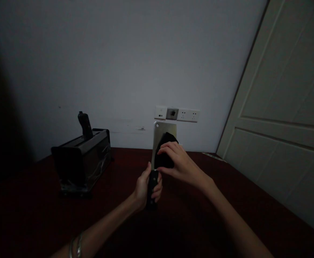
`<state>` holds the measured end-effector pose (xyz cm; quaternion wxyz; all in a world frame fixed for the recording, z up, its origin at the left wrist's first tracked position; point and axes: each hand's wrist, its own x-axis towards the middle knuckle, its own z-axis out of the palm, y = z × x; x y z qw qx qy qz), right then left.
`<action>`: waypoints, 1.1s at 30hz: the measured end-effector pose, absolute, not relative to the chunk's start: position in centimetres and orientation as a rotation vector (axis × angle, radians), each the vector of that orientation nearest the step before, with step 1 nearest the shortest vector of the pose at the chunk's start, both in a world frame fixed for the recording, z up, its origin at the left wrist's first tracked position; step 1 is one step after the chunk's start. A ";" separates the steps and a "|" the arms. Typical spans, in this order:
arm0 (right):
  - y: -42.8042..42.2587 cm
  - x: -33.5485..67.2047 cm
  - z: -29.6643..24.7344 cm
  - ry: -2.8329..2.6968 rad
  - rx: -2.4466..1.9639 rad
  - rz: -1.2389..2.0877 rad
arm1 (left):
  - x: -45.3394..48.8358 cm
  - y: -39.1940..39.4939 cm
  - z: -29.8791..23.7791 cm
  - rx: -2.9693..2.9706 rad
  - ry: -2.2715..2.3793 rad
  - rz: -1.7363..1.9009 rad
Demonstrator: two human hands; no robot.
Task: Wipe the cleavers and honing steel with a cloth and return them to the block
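Note:
A cleaver (160,129) stands upright in front of me, its wide metal blade pointing up and a small hole near the top left corner. My left hand (145,186) is wrapped round its black riveted handle. Against the blade lies a black cloth (164,157), pinched between the thumb and fingers of my right hand (177,159). The cloth covers much of the middle and right side of the blade.
To the left on the dark red table (124,229) stands a knife block (96,154) with a black-handled utensil (85,124) upright in it. Wall sockets (188,115) are behind the cleaver. A pale panelled door (280,118) rises at the right.

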<state>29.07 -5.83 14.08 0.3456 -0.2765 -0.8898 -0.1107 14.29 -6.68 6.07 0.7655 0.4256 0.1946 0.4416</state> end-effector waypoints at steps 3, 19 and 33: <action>-6.0 28.9 14.0 -2.280 -0.719 -0.290 | 14.4 -6.9 6.2 0.921 0.422 0.966; -6.6 28.2 14.1 -2.260 -0.745 -0.367 | 14.4 -7.1 6.6 0.920 0.439 0.948; -7.3 28.0 14.2 -2.243 -0.760 -0.372 | 14.3 -7.1 6.3 0.956 0.455 0.947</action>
